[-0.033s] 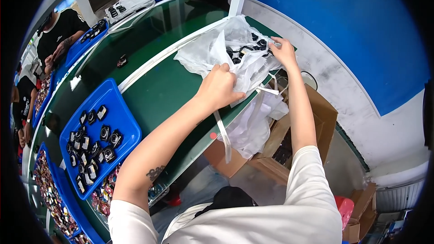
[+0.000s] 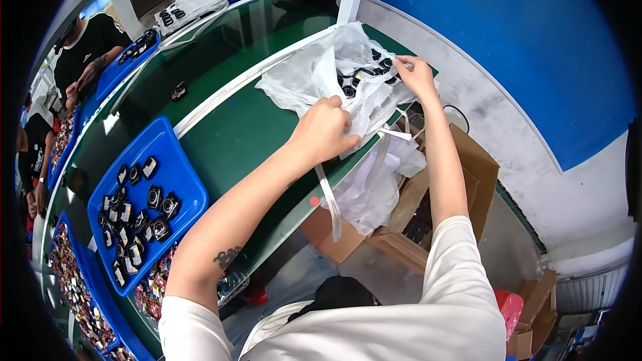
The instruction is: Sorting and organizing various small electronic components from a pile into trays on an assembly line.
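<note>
A translucent white plastic bag [image 2: 294,75] lies spread at the right end of the green table, its mouth toward me. Several small black parts [image 2: 349,91] with round fronts show in and through it. My left hand [image 2: 322,128] is closed on the near edge of the bag, fingers curled and thumb pointing right. At the bag's right side my right hand [image 2: 416,75] pinches its edge between thumb and fingers, close beside the black parts. Whether the right fingertips also touch a part cannot be made out.
A blue tray [image 2: 179,154] of similar black parts stands at the left. One black part [image 2: 179,91] lies alone on the green table [image 2: 227,130]. Below the table edge are white bags [image 2: 374,194] and an open cardboard box [image 2: 478,180]. Co-workers [image 2: 93,53] sit along the far side.
My right hand has shifted very slightly left along with the bag's edge. My left hand stays on the bag, almost unmoved.
</note>
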Demonstrator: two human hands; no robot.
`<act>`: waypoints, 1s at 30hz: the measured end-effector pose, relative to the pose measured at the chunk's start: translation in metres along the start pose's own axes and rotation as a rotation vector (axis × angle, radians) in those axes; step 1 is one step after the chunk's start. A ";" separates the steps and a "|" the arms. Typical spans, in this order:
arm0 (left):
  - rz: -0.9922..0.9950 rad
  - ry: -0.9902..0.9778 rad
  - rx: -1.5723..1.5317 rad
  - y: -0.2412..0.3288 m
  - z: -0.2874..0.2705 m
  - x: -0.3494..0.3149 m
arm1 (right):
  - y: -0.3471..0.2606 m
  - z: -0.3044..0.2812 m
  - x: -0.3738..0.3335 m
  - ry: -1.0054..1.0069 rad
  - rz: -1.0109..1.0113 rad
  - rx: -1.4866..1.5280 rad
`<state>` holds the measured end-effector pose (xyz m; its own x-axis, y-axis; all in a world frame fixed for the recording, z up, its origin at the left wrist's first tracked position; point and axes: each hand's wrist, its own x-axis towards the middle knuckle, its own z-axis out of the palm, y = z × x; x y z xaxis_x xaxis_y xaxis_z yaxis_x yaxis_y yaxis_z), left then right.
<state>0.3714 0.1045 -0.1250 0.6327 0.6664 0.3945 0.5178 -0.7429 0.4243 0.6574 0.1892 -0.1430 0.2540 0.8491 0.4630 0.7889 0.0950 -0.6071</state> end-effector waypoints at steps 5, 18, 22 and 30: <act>-0.002 0.003 -0.073 0.000 0.001 0.000 | -0.034 0.031 0.015 -0.153 -0.015 -0.395; -0.060 0.064 -0.092 -0.002 -0.006 -0.005 | -0.051 0.031 0.038 -0.366 0.033 -0.298; 0.007 0.094 -0.066 -0.004 0.001 -0.004 | -0.044 0.033 0.054 -0.108 0.091 0.145; 0.043 0.069 -0.043 -0.005 0.002 -0.004 | -0.049 0.055 0.059 -0.073 0.083 -0.103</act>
<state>0.3673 0.1051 -0.1303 0.6121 0.6375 0.4679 0.4645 -0.7687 0.4397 0.6030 0.2632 -0.1216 0.2825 0.8879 0.3632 0.8210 -0.0280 -0.5702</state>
